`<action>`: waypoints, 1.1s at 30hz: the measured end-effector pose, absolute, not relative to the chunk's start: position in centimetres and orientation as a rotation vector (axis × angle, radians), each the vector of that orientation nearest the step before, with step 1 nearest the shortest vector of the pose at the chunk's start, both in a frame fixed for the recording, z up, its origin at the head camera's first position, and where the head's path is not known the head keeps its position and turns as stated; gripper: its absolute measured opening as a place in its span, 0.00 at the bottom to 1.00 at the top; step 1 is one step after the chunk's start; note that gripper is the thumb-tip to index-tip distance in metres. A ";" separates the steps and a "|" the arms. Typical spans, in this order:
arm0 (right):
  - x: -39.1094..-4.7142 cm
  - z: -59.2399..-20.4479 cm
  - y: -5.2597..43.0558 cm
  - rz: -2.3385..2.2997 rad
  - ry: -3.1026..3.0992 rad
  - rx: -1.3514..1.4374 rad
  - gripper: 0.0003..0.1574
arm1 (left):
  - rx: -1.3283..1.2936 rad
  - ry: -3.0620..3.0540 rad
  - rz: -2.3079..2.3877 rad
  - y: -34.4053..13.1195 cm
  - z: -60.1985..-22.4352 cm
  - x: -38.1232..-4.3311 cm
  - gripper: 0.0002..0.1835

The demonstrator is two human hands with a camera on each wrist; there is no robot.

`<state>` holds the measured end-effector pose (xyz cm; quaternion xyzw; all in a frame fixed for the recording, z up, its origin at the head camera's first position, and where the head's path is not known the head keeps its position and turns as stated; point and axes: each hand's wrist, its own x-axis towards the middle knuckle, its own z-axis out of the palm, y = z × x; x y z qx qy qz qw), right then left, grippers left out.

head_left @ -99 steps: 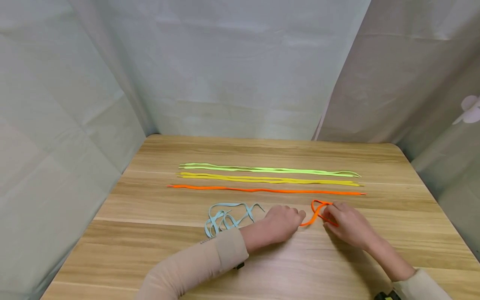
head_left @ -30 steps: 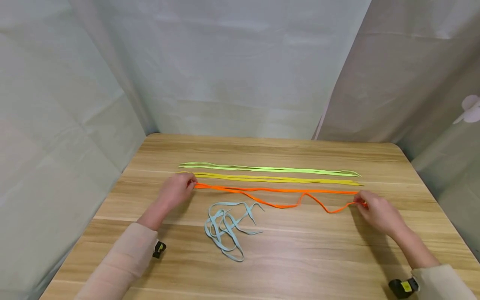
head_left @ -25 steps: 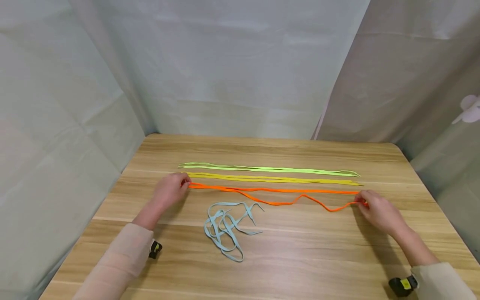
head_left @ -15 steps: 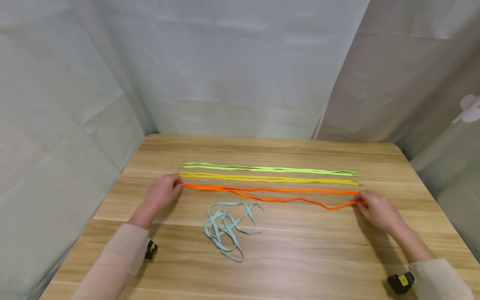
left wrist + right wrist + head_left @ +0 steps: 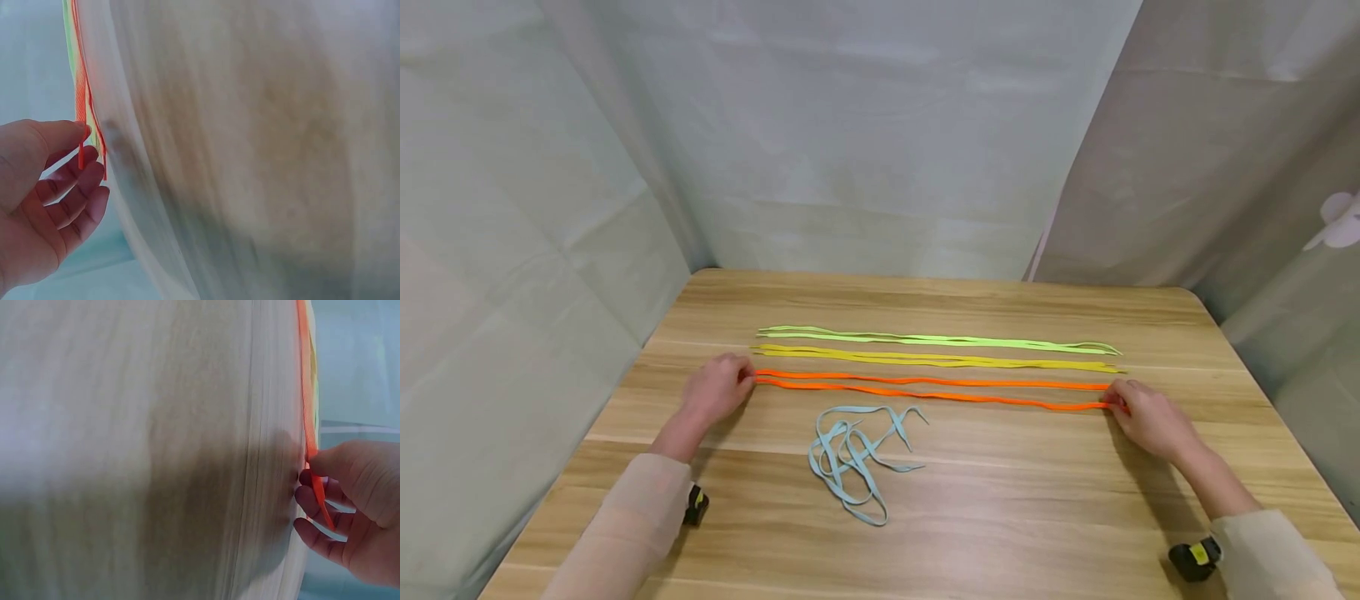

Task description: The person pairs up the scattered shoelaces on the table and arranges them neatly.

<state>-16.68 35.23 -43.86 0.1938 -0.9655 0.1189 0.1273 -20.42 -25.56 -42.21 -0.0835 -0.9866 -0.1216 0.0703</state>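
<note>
Two orange shoelaces lie side by side across the wooden table. My left hand (image 5: 718, 388) pinches the left end of the nearer orange shoelace (image 5: 940, 397) between thumb and index finger. At its other end, my right hand (image 5: 1150, 418) pinches the same lace, and its tip (image 5: 325, 509) hangs past the thumb in the right wrist view. This lace runs nearly straight between the hands. Just behind it is the farther orange shoelace (image 5: 962, 382), its two ends hidden by the hands in the head view.
Yellow shoelaces (image 5: 940, 360) lie straight behind the orange ones, with lime-green shoelaces (image 5: 958, 341) farther back. A light blue shoelace (image 5: 856, 409) is tangled in loose loops nearer the front. Pale fabric (image 5: 880, 150) hangs around the table (image 5: 1000, 508).
My hands have spread from the middle to the lace's two ends. The nearer orange lace has gone from looped and wavy to nearly straight, apart from the farther one. The left hand moved leftward.
</note>
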 end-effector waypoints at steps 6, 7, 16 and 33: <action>-17.0 -43.5 35.3 0.349 -2.884 0.513 0.08 | -0.230 -2.985 -0.344 -25.6 -42.3 -20.4 0.04; -17.1 -43.5 35.3 0.351 -2.899 0.505 0.08 | -0.229 -2.986 -0.342 -25.6 -42.3 -20.4 0.04; -17.5 -43.4 35.3 0.355 -2.935 0.463 0.07 | -0.191 -3.029 -0.342 -25.9 -42.2 -20.5 0.03; -18.5 -43.4 35.3 0.335 -2.958 0.386 0.06 | -0.133 -3.093 -0.398 -26.2 -42.3 -21.1 0.03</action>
